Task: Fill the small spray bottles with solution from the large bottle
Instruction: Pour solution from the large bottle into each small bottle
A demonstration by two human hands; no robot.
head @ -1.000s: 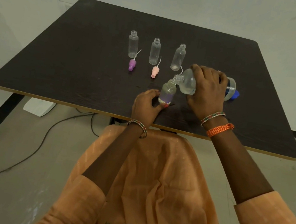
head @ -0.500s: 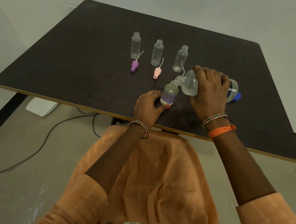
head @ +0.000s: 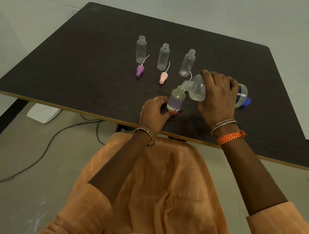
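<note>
While tipped, large bottle (head: 197, 89) lies under right hand (head: 217, 99).

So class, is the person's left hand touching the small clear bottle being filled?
Touching. The head view shows the left hand with its thumb and fingers against the small clear bottle's base, steadying it.

Two bare hands, both closed around bottles

The right hand (head: 217, 99) comes from above, its fingers curled over the large bottle (head: 198, 89), which lies tilted with its neck pointing to the left of this grip. The left hand (head: 155, 113) is lower and nearer to the body; its thumb and fingers pinch the base of the small spray bottle (head: 176, 100). Both forearms are bare, with bangles at the wrists and orange sleeves pushed up.
</note>
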